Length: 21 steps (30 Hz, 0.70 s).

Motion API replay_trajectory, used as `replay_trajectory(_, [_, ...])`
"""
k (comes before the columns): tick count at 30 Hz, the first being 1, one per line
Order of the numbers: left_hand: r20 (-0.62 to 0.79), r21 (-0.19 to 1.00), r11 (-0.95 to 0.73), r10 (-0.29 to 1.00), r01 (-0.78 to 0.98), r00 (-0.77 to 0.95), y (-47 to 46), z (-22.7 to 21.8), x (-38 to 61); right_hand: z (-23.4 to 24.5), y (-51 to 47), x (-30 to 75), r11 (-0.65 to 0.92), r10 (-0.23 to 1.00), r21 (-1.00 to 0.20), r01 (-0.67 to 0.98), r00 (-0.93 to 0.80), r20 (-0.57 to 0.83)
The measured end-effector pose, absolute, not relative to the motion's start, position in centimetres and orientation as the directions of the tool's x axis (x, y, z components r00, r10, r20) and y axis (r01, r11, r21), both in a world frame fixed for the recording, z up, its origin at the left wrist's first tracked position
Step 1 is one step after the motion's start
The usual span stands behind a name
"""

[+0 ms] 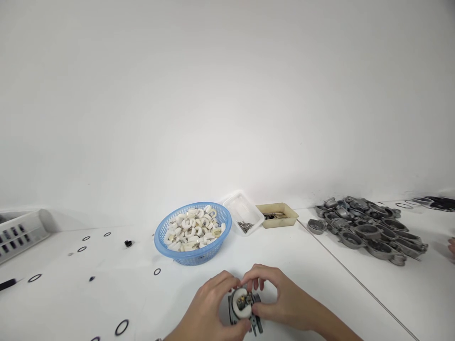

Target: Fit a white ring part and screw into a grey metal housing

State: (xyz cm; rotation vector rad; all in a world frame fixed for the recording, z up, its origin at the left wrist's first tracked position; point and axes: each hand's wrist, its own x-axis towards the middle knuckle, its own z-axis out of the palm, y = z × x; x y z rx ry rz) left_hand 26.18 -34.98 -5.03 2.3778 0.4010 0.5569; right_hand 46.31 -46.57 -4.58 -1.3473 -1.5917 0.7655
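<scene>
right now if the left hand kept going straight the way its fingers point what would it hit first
The left hand points up and to the right, fingers on the small metal part held between both hands. Straight on it would meet that part at once, then the right hand behind it, though depth is hard to judge.

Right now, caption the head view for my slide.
Left hand and right hand hold a small metal carburetor body before a blue basket of white parts.

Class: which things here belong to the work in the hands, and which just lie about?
In hand: left hand, right hand, metal part.
Lying about: blue basket of white pieces, clear tub, tan tray, grey castings, black rings.
</scene>
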Motion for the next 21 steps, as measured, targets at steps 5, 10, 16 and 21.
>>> replay_trajectory(5, [0.263,0.666,-0.729,0.429,0.159,0.864,-35.09,-4.76,26.23,-4.26,-46.53,46.12,0.206,0.974,-0.884,0.419,-0.003,0.225])
replay_trajectory(10, [0.256,0.669,-0.726,0.430,0.162,0.866,-35.11,-4.67,26.22,-4.35,-46.55,46.15,0.205,0.975,-0.880,0.429,-0.009,0.223])
replay_trajectory(16, [0.266,0.654,-0.741,0.413,0.151,0.871,-35.03,-5.01,26.14,-4.59,-46.49,46.34,0.263,0.960,-0.861,0.436,-0.033,0.277])
replay_trajectory(21, [0.272,0.654,-0.743,0.406,0.141,0.872,-34.87,-5.12,26.23,-4.60,-46.48,46.35,0.268,0.959,-0.864,0.426,-0.031,0.282])
